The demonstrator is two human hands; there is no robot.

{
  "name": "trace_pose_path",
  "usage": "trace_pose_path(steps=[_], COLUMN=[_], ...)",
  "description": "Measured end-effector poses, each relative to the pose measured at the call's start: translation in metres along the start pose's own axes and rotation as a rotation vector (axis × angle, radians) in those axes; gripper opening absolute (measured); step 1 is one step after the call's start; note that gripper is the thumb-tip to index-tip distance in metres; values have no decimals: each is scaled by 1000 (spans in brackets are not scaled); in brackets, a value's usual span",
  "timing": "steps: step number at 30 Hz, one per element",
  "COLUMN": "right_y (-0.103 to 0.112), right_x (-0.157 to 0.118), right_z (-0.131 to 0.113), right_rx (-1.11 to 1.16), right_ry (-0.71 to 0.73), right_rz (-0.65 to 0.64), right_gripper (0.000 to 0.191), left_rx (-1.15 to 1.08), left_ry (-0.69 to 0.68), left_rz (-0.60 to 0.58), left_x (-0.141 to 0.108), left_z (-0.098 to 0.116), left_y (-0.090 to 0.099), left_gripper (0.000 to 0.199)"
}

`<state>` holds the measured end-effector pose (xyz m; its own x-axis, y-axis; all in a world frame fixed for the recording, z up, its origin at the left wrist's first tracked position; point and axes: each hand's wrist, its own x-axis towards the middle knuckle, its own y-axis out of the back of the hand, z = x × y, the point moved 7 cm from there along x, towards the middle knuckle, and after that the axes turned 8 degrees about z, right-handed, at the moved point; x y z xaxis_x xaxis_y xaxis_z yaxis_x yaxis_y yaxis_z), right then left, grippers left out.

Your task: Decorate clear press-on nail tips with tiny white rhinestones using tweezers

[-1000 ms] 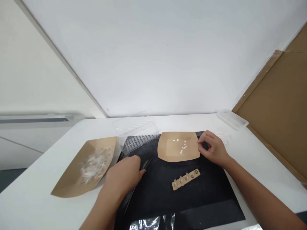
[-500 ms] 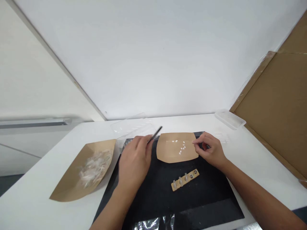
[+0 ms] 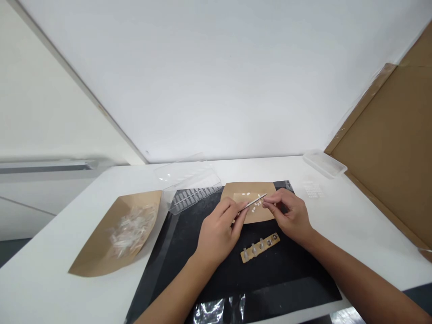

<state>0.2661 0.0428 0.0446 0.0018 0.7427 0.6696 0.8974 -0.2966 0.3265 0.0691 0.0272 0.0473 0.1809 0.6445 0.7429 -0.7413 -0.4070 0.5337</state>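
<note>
Tweezers held in my left hand, shown just after both hands have closed in from their wider spread. The slim tool has dropped from a raised tilt and now lies nearly level, its long axis running up and to my right. Its tips point toward my right hand and sit above the small white pieces in the kraft paper tray. My left fingers curl around the shank in a pencil-style pinch. My right thumb and forefinger are pressed together just beside the tweezer tips; whether they pinch anything is too small to tell.

Relative to the kraft paper tray: nearer me, a wooden strip carrying small upright pegs; to my left, a second paper tray heaped with clear nail tips; up and left, a clear plastic tip tray; to my right across the table, a shallow plastic container. A black mat lies beneath the kraft paper tray.
</note>
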Motion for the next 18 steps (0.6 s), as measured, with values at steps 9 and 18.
trace_pose_path(steps=[9, 18], right_y=[0, -5], right_x=[-1, -3], right_z=[-8, -13], right_rx=[-41, -74], right_ry=[65, 174], right_rz=[82, 92], right_gripper=[10, 10], left_rx=[-173, -206], left_ry=[64, 78], left_rz=[50, 91], left_x=[3, 3], left_z=[15, 11], left_y=[4, 4], left_gripper=[18, 17])
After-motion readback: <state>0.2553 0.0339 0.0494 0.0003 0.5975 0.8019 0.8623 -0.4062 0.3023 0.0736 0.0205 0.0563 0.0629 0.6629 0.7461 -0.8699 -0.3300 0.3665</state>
